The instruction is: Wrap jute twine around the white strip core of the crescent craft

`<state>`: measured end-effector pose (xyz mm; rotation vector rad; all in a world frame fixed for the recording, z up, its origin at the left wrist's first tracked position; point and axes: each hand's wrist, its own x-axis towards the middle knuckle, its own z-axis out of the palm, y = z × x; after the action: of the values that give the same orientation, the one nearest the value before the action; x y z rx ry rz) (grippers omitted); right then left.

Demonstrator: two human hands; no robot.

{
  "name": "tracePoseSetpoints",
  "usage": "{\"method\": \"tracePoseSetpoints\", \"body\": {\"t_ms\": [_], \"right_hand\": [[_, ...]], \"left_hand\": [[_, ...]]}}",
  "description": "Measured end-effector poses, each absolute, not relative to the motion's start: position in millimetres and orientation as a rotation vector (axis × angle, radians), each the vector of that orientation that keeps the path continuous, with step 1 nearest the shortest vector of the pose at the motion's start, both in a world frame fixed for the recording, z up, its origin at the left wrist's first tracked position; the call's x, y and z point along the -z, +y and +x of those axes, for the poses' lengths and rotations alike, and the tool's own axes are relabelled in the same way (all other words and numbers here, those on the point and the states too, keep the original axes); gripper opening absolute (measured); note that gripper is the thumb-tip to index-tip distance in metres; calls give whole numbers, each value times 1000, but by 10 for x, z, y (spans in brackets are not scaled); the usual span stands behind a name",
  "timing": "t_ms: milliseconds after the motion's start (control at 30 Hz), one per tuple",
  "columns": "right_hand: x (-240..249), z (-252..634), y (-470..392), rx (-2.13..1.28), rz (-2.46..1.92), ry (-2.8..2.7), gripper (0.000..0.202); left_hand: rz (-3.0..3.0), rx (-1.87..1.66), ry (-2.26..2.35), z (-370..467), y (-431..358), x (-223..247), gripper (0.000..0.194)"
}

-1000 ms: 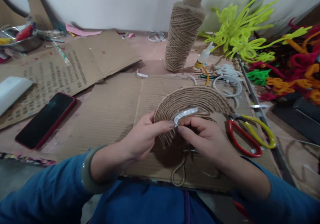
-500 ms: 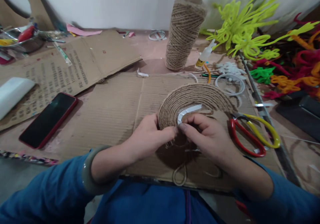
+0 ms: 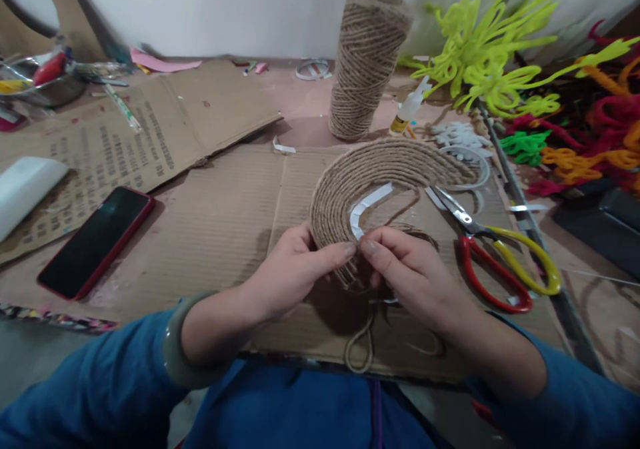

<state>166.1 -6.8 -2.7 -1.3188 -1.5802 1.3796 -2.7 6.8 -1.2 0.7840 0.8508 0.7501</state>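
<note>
A curved piece covered with rows of jute twine (image 3: 335, 195) is raised above the cardboard sheet (image 3: 225, 202). My left hand (image 3: 305, 262) grips its lower left part, thumb on top of the twine rows. A white paper strip (image 3: 367, 205) bends along the inner edge of the curve. Close to my left thumb, my right hand (image 3: 405, 262) pinches at the strip's lower end; its fingertips hide what exactly they hold. A loose twine loop (image 3: 359, 352) hangs below. Scissors (image 3: 485, 235) with one red and one yellow handle lie right of my right hand.
A tall twine spool (image 3: 367, 69) stands at the back beside a small glue bottle (image 3: 407, 112). On the left lie a phone (image 3: 97, 242) and another cardboard piece (image 3: 200, 109). Bright pipe-cleaner flowers (image 3: 490, 62) crowd the right. A clear ring (image 3: 480, 169) lies partly under the twine piece.
The twine-covered piece has tilted and shifted up and slightly left, uncovering the scissor blades and covering part of the clear ring. Both hands remain near the strip's lower end.
</note>
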Motion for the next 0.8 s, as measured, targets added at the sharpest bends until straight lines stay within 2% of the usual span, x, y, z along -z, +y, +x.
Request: {"method": "tracePoseSetpoints", "body": {"t_ms": [333, 600, 700, 800], "right_hand": [[30, 1642, -57, -1384, -1280, -1576, 19], [44, 1683, -61, -1238, -1256, -1779, 22], [18, 1700, -60, -1087, -1232, -1872, 24], [-1, 1729, -72, -764, -1233, -1965, 18]], "left_hand": [[821, -726, 877, -16, 48, -13, 22], [831, -710, 898, -20, 46, -14, 21], [860, -693, 906, -35, 67, -3, 22], [881, -689, 921, -41, 80, 7, 22]]}}
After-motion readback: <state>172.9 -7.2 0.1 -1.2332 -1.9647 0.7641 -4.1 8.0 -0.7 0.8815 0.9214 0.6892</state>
